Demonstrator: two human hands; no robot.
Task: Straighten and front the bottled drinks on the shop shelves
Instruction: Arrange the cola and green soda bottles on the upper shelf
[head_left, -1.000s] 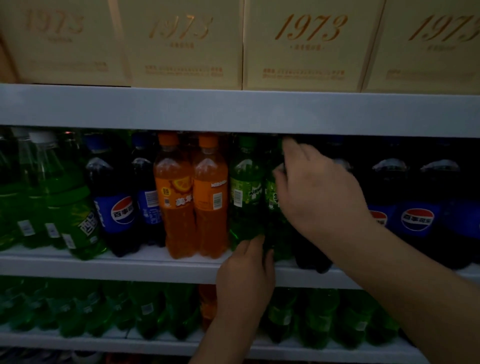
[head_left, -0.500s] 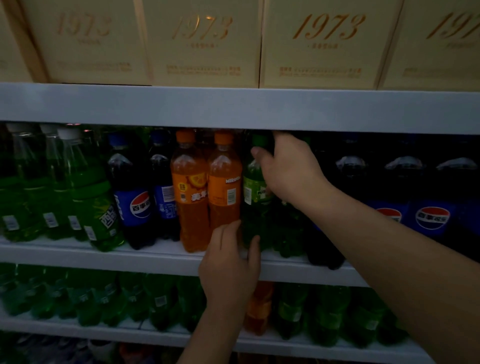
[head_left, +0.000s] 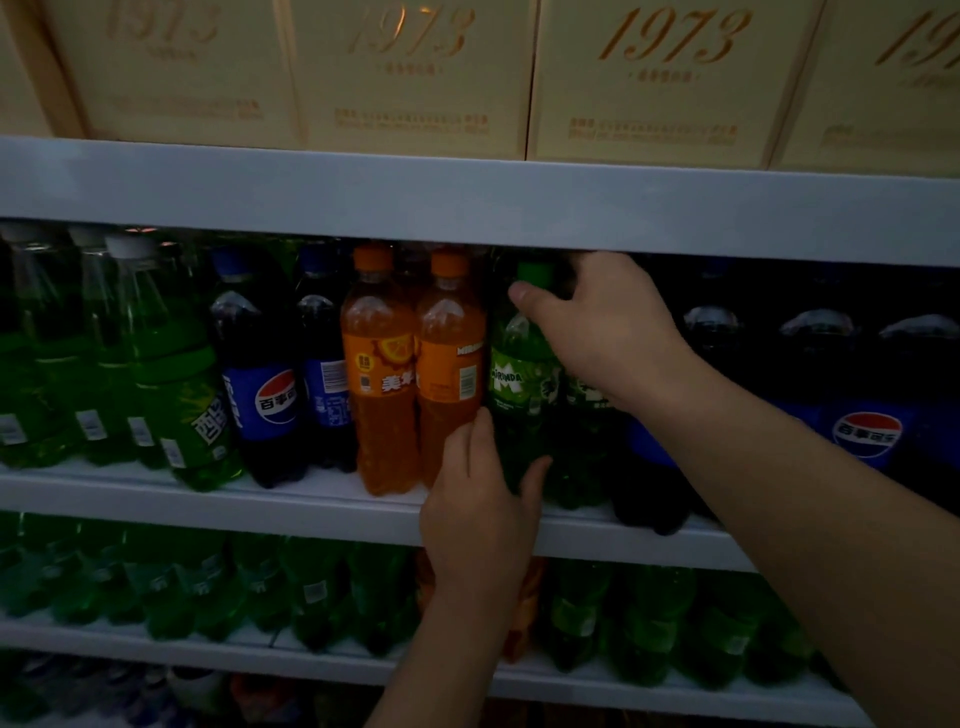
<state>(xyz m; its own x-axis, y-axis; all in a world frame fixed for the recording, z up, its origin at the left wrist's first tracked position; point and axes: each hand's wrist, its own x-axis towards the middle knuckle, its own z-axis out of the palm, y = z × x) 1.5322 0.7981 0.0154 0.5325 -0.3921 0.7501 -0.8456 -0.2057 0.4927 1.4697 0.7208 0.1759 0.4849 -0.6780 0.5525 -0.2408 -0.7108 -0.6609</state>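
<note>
The green bottle (head_left: 522, 384) stands on the middle shelf (head_left: 311, 506), just right of the orange bottles (head_left: 410, 374); the left hand (head_left: 480, 514) grips its base, the right hand (head_left: 597, 332) its neck; its label faces out, but one orange bottle and a cola bottle (head_left: 327, 384) show barcodes, so much fronting seems left.

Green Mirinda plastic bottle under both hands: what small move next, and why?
Probably a slight twist, bringing its logo to the middle. The right hand grips the green Mirinda plastic bottle near its cap and the left hand holds its lower body, while the logo sits toward the bottle's left side, not squarely forward.
</note>
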